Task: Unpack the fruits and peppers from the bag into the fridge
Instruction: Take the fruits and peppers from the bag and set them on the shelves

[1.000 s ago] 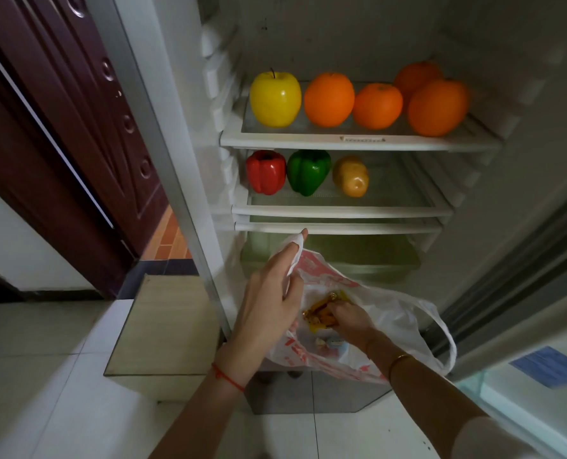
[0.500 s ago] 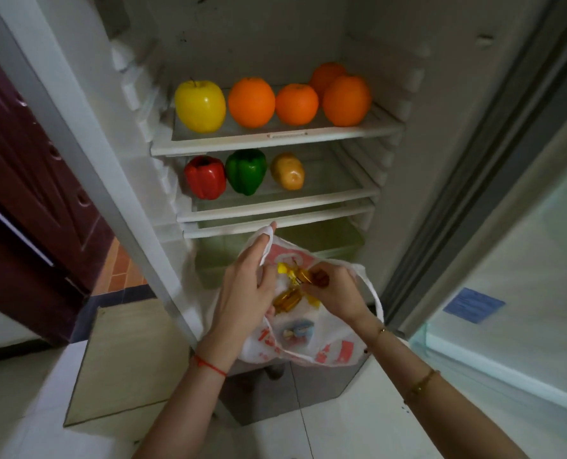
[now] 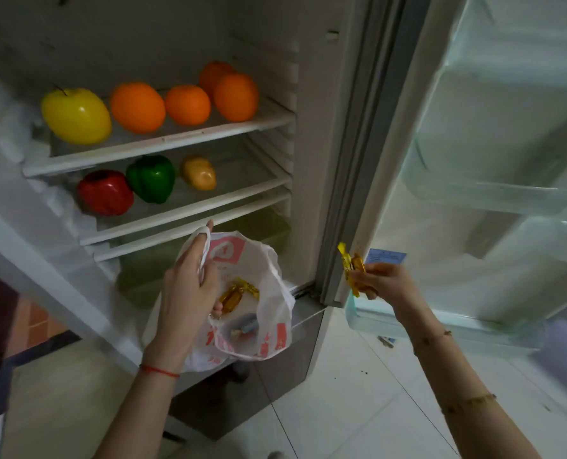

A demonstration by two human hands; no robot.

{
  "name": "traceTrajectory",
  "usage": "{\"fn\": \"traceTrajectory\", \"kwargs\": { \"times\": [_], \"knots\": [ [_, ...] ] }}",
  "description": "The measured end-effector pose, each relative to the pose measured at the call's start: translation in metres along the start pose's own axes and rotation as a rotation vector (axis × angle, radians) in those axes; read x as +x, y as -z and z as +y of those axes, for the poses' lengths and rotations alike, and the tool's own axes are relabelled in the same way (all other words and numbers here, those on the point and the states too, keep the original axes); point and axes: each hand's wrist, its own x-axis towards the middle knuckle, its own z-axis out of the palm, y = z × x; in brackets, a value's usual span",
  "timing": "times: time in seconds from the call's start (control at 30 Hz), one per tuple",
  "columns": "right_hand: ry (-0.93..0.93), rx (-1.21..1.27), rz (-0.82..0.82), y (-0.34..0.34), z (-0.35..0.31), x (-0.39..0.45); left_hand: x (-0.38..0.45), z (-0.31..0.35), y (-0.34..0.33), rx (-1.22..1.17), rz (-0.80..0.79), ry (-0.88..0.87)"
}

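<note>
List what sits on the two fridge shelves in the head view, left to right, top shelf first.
Top shelf: yellow apple → large orange → smaller orange → front right orange. Lower shelf: red pepper → green pepper → yellow pepper.

Left hand [image 3: 189,286] gripping bag [image 3: 269,279], right hand [image 3: 379,283] pinching yellow candies [image 3: 351,270]

A single head-worn camera is looking forward and down from standing height, tilting slightly so the fridge [image 3: 163,150] interior is leaning across the far left and the open door [image 3: 494,160] is filling the right. It is sitting close: both forearms are reaching in from the near edge, and the floor [image 3: 358,409] is showing below. No second view is sharing the scene.
</note>
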Motion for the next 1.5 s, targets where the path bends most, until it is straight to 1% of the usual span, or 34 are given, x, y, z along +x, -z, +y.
{"fn": "traceTrajectory", "kwargs": {
  "times": [0.07, 0.17, 0.23, 0.33, 0.47, 0.57, 0.73, 0.87, 0.97, 1.13, 1.2, 1.23, 1.3, 1.37, 1.43, 1.5],
  "knots": [
    [-0.076, -0.088, 0.037, 0.015, 0.024, -0.002, 0.0, 0.002, -0.002, 0.001, -0.012, 0.012],
    [-0.157, -0.148, 0.117, 0.03, 0.054, 0.004, -0.001, 0.003, -0.006, -0.021, -0.026, 0.024],
    [-0.208, -0.188, 0.175, 0.036, 0.068, 0.011, 0.0, 0.003, -0.008, -0.012, -0.033, 0.037],
    [-0.281, -0.262, 0.218, 0.037, 0.081, 0.026, 0.0, 0.004, -0.012, -0.012, -0.037, 0.055],
    [-0.361, -0.466, 0.205, 0.025, 0.088, 0.045, -0.002, 0.006, -0.011, -0.02, -0.041, 0.07],
    [-0.389, -0.549, 0.191, 0.014, 0.099, 0.061, -0.003, 0.005, -0.009, -0.018, -0.035, 0.075],
    [-0.423, -0.688, 0.083, 0.0, 0.105, 0.067, -0.005, 0.007, -0.006, -0.02, -0.022, 0.074],
    [-0.398, -0.772, 0.033, -0.004, 0.104, 0.071, -0.007, 0.009, -0.004, -0.028, -0.001, 0.074],
    [-0.36, -0.812, 0.024, -0.001, 0.105, 0.076, -0.007, 0.006, -0.003, -0.007, 0.007, 0.065],
    [-0.22, -0.968, 0.047, 0.002, 0.086, 0.075, -0.006, 0.001, -0.002, 0.0, 0.003, 0.075],
    [-0.188, -0.977, 0.002, 0.001, 0.064, 0.07, -0.006, 0.001, -0.002, -0.006, 0.003, 0.081],
    [-0.186, -0.933, -0.046, -0.001, 0.049, 0.067, -0.007, 0.0, -0.001, -0.008, 0.004, 0.081],
    [-0.133, -0.787, -0.157, -0.008, 0.012, 0.051, -0.006, -0.001, 0.0, -0.007, 0.007, 0.078],
    [0.013, -0.6, -0.269, -0.019, -0.031, 0.024, -0.006, -0.003, 0.002, -0.005, 0.018, 0.084],
    [0.117, -0.378, -0.454, -0.034, -0.067, -0.001, -0.007, -0.005, 0.004, 0.001, 0.033, 0.08],
    [0.167, -0.211, -0.662, -0.055, -0.088, -0.012, -0.007, -0.006, 0.006, 0.001, 0.042, 0.078]
  ]
}}
